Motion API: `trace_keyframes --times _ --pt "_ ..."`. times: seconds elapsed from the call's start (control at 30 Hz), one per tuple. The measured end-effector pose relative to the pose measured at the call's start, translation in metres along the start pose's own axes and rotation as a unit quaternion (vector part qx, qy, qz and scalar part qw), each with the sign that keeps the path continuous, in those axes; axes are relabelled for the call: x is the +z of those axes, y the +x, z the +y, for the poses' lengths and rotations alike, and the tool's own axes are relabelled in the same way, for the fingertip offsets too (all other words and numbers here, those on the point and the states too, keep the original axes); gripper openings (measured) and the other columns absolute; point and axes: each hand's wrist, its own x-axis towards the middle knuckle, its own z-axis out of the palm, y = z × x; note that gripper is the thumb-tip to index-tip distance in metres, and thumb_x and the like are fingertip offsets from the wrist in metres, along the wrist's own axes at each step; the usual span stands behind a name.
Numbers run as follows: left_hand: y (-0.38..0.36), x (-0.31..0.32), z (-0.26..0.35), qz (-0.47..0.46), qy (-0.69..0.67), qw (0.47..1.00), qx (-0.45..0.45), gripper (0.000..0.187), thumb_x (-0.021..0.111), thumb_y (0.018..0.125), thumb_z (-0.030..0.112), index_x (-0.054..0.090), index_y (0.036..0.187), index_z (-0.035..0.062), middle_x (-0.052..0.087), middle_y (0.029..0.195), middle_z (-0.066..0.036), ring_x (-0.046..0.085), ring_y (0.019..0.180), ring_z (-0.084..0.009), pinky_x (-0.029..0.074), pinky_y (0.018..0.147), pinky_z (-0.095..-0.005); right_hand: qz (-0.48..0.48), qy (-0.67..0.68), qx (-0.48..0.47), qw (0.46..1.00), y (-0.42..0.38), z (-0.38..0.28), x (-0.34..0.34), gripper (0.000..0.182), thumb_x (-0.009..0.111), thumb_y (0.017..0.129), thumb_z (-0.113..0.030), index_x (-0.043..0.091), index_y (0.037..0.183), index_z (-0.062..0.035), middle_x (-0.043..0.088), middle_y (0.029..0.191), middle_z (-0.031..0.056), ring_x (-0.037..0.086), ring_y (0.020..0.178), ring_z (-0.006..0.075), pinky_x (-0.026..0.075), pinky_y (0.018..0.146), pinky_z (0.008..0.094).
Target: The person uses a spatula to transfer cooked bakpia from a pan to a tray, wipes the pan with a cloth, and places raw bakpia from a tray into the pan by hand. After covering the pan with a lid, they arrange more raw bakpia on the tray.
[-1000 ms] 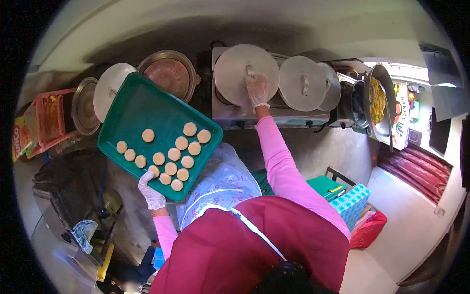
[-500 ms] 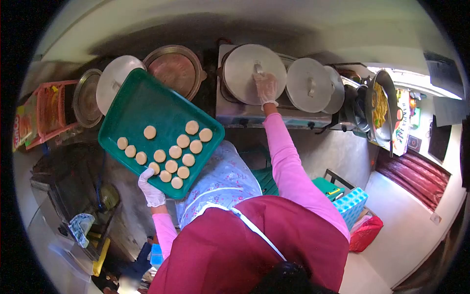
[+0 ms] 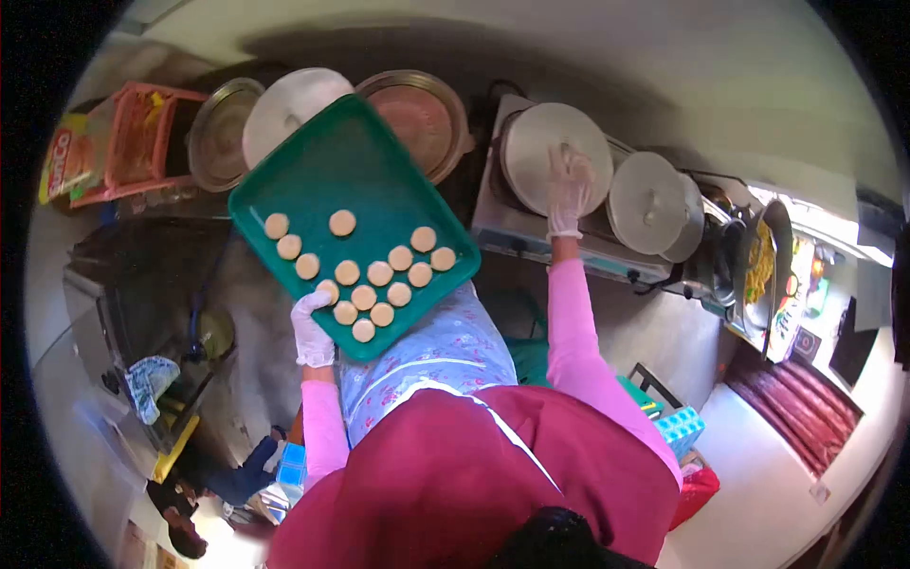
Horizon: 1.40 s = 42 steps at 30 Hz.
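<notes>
A green tray (image 3: 351,180) is tilted in front of me, with several round, flat beige pieces (image 3: 380,273) spread over its lower half. My left hand (image 3: 314,330), in a clear glove, grips the tray's lower left edge with the thumb over the rim. My right hand (image 3: 571,186), also gloved, is at the handle of a round metal lid (image 3: 536,156) on the stove (image 3: 517,237), its fingers closed round the handle. The lid lies flat on a pot. Beside it is a second metal lid (image 3: 646,201) with its own handle.
Behind the tray stand a pale lid (image 3: 284,104) and a round metal pan (image 3: 417,119). A pink basket (image 3: 142,142) is at the far left. At the right a wok (image 3: 779,247) holds yellow food. Another person (image 3: 175,507) is at the lower left.
The whole view has turned, so the stove and lids appear farther right and lower. The tray has shifted right in the view, still in my left hand. My right hand remains at the lid handle.
</notes>
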Motion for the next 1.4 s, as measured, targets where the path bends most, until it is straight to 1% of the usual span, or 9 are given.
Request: trace_keyframes --times 0.2,0.5,0.67,0.77,0.87,1.0,1.1,1.3,1.4 --pt "0.031 -0.030 0.005 -0.007 0.046 0.999 -0.003 0.037 0.065 0.070 0.014 0.066 0.103 -0.0022 0.069 0.102 -0.010 0.067 0.093 -0.0259 0.054 0.091 -0.0378 -0.125 0.345 -0.082 0.927 0.013 -0.203 -0.012 0.018 0.064 0.089 -0.017 0.069 0.106 -0.0107 0.067 0.097 0.0115 0.064 0.092 0.0314 0.052 0.078 0.0433" --pt "0.064 -0.049 0.073 -0.078 0.048 0.996 -0.021 0.047 0.067 0.069 0.011 0.062 0.115 0.0024 0.067 0.106 -0.008 0.067 0.093 -0.0220 0.055 0.087 -0.0337 -0.307 0.211 -0.095 0.923 -0.013 -0.336 0.028 0.031 0.076 0.077 -0.019 0.070 0.106 -0.0089 0.065 0.094 0.0145 0.063 0.094 0.0347 0.052 0.080 0.0453" --pt "0.086 -0.095 0.091 -0.097 0.046 0.991 -0.074 0.057 0.065 0.070 0.010 0.056 0.126 0.0017 0.066 0.117 -0.011 0.067 0.104 -0.0286 0.054 0.096 -0.0409 -0.363 0.375 0.105 0.846 -0.016 -0.360 0.027 0.027 0.082 0.069 -0.025 0.069 0.087 -0.0106 0.067 0.087 0.0135 0.066 0.087 0.0307 0.052 0.079 0.0408" --pt "0.073 -0.095 0.111 -0.094 0.047 0.994 -0.026 0.058 0.065 0.069 0.010 0.056 0.126 0.0019 0.064 0.120 -0.011 0.064 0.109 -0.0288 0.052 0.100 -0.0418 -0.165 0.396 0.052 0.902 0.005 -0.324 -0.001 0.022 0.079 0.074 -0.027 0.074 0.089 -0.0108 0.070 0.092 0.0090 0.065 0.087 0.0254 0.052 0.081 0.0376" --pt "0.073 -0.117 0.126 -0.086 0.048 0.995 -0.010 0.057 0.065 0.070 0.010 0.056 0.126 0.0017 0.064 0.120 -0.011 0.064 0.109 -0.0293 0.051 0.100 -0.0422 -0.105 0.375 0.255 0.885 0.012 -0.237 0.040 0.028 0.081 0.075 -0.017 0.074 0.098 -0.0020 0.073 0.098 0.0085 0.066 0.086 0.0136 0.052 0.079 0.0284" --pt "0.078 -0.131 0.123 -0.072 0.040 0.996 -0.026 0.058 0.065 0.070 0.010 0.055 0.126 0.0012 0.063 0.121 -0.012 0.063 0.110 -0.0299 0.051 0.101 -0.0432 -0.269 0.072 0.060 0.958 -0.003 -0.166 0.095 0.030 0.078 0.074 -0.024 0.075 0.099 -0.0062 0.073 0.096 0.0154 0.069 0.092 0.0292 0.052 0.085 0.0382" --pt "0.083 -0.142 0.117 -0.035 0.051 0.998 -0.018 0.060 0.064 0.071 0.010 0.054 0.129 0.0010 0.063 0.123 -0.013 0.063 0.111 -0.0308 0.050 0.102 -0.0445 -0.302 0.107 0.017 0.947 -0.012 -0.157 0.108 0.024 0.074 0.074 -0.029 0.072 0.086 -0.0078 0.070 0.093 0.0179 0.066 0.092 0.0388 0.052 0.084 0.0459" --pt "0.090 -0.138 0.111 -0.048 0.032 0.997 -0.048 0.051 0.065 0.069 0.007 0.060 0.119 0.0019 0.066 0.111 -0.009 0.066 0.101 -0.0262 0.054 0.095 -0.0396 -0.352 -0.032 0.005 0.935 -0.004 -0.188 0.087 0.030 0.072 0.075 -0.031 0.074 0.097 -0.0107 0.070 0.099 0.0145 0.064 0.101 0.0348 0.051 0.085 0.0450" --pt "0.088 -0.115 0.118 -0.068 0.055 0.996 -0.031 0.052 0.068 0.068 0.006 0.060 0.120 0.0023 0.066 0.113 -0.009 0.066 0.102 -0.0251 0.055 0.094 -0.0393 -0.021 0.034 -0.040 0.998 -0.009 -0.231 0.080 0.019 0.066 0.083 -0.021 0.074 0.095 -0.0075 0.068 0.084 0.0123 0.065 0.087 0.0306 0.051 0.077 0.0470"
